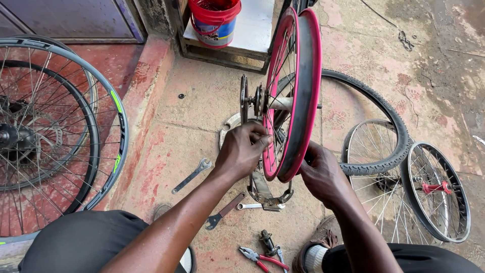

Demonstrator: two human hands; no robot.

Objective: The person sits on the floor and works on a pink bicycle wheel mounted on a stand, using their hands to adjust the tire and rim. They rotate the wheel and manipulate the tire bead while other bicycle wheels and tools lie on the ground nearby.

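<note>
**Pink wheel held upright, both hands at its near rim**

Here, a pink-rimmed spoked bicycle wheel [295, 91] stands upright on the worn concrete floor [192, 116], in the middle of the scene. The left hand [242, 150] is closed with fingertips pinched at the spokes on the left face of the rim. The right hand [321, 174] is curled against the rim's right edge, near its lowest part; whether it grips something small there I cannot tell.

The wheel looks light for its size and stiff at the rim, while the thin spokes seem likely to flex and bend if pulled sideways. The painted rim is probably smooth and a little slippery, so the rim edges or the steel axle [283, 103] seem the surest holds.

Near the left hand lie an open-ended steel spanner [192, 176] and a dark flat wrench [222, 212]; red-handled pliers [262, 259] lie nearer. To the right rest a loose black tyre [384, 116] and small silver wheels [439, 194]; a large black-rimmed wheel [55, 136] leans far left.
</note>
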